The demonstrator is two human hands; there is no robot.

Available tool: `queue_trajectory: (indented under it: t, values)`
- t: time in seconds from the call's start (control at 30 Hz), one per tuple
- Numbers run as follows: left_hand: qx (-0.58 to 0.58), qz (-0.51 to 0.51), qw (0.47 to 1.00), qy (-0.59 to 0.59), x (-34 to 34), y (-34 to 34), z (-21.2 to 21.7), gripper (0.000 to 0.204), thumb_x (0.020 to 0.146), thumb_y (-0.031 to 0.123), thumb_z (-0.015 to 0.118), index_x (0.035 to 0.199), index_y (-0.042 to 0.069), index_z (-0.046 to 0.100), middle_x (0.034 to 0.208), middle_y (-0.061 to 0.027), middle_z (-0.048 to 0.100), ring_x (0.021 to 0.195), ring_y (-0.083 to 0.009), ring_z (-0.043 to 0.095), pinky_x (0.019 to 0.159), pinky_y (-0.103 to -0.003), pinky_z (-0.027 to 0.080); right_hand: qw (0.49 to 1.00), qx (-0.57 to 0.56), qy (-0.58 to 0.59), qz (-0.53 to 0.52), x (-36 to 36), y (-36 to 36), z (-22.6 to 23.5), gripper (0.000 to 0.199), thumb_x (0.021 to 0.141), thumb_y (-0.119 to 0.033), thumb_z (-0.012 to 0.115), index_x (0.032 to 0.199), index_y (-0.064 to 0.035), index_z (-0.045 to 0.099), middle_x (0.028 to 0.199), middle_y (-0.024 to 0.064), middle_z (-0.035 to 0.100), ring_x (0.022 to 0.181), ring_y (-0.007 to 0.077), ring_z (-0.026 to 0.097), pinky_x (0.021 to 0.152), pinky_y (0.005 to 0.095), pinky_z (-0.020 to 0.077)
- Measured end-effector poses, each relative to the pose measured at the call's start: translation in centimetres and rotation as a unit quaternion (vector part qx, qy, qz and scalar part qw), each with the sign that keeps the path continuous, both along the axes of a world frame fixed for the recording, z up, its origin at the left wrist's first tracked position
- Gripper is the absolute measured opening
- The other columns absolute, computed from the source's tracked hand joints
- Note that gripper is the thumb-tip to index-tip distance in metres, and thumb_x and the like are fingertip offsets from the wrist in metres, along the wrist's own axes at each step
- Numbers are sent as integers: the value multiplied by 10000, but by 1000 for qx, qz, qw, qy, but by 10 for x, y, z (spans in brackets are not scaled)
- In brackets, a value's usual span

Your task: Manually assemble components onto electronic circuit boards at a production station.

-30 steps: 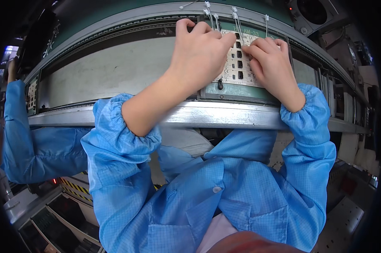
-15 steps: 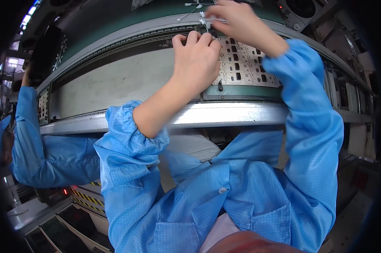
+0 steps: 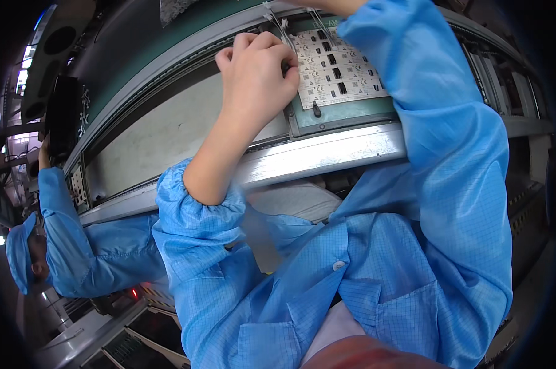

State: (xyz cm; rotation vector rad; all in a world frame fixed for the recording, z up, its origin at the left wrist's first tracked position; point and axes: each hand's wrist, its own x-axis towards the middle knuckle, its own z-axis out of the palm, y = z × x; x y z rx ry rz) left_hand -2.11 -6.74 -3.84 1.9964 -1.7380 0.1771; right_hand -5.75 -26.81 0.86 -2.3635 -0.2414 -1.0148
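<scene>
A pale circuit board panel (image 3: 356, 86) with rows of dark components lies on a green carrier plate (image 3: 351, 112). My left hand (image 3: 259, 77) is over the panel's left edge, its fingers curled inward; what they hold, if anything, is hidden. Something dark shows between the thumb and fingers, too unclear to name. Thin cables with white connectors (image 3: 281, 24) stand just beyond the fingertips. My right hand (image 3: 336, 5) reaches past the panel's far side, cut off by the upper edge, so its fingers are out of sight. A black peg (image 3: 316, 109) stands at the plate's near edge.
A metal rail (image 3: 327, 147) runs along the near side of the conveyor, whose grey bed (image 3: 167, 129) stretches left. Across the far side is a green belt (image 3: 127, 58). A co-worker in blue (image 3: 99, 246) works at the left, reaching toward the line.
My right hand has moved up and mostly out of the picture. The view has shifted, so the panel sits higher and farther left. My left hand stays curled by its left edge.
</scene>
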Motion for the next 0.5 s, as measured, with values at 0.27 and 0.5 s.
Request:
queue_trajectory:
  t: [0.27,0.5]
  values:
    - [-23,-7,998,-66,2,5,2,63,787,151,736,833,118,764,994,8,686,1137,-263,569,997,-509,369,972,234,5,-10,-96,-36,27,139,1012,-99,633,1114,-6,642,837,36,686,739,99,659,653,242,539]
    - [-36,20,982,-186,-14,6,2,73,789,120,721,848,86,747,993,-3,657,1128,-251,572,986,-535,377,935,351,-18,-40,-135,-85,-19,167,1001,-86,635,1128,23,625,869,100,711,759,151,694,701,270,570]
